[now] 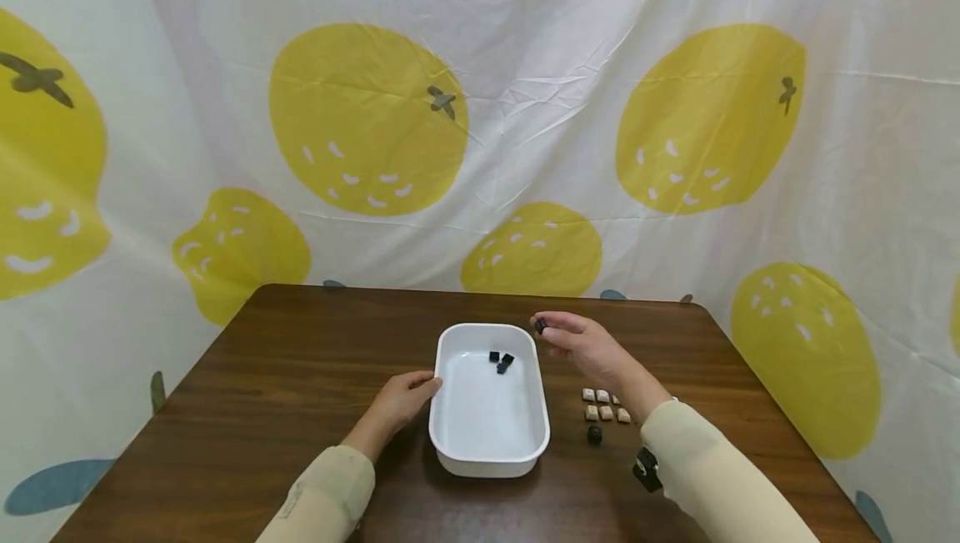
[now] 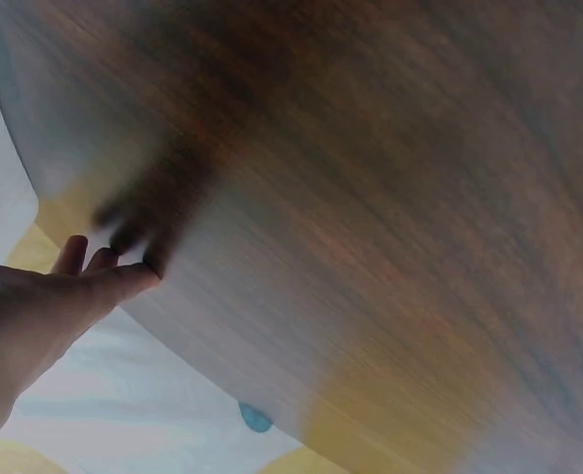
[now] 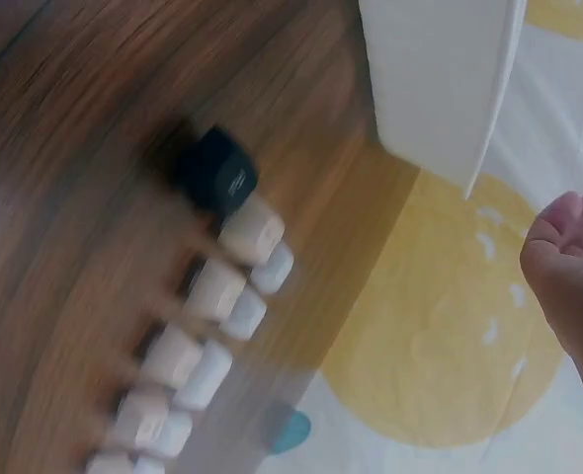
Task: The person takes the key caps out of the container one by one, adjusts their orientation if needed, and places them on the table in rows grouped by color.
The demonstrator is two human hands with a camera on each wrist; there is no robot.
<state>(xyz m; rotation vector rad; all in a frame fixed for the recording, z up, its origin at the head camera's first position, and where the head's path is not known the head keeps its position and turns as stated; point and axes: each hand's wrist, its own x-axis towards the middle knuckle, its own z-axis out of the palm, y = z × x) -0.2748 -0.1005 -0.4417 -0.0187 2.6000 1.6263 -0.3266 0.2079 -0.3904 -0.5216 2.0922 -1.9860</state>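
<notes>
My right hand pinches a small black keycap between thumb and fingertips, above the right side of a white enamel-like tray. Several black keycaps lie inside the tray, towards its far end. My left hand rests at the tray's left rim, thumb right at the edge; in the left wrist view its fingers extend fairly straight, low over the table. In the right wrist view only part of my right hand shows, and its keycap is hidden.
Right of the tray, beige keycaps and white keycaps lie in rows on the dark wooden table. One more black keycap sits just nearer than them. A curtain with yellow lemons hangs behind the table.
</notes>
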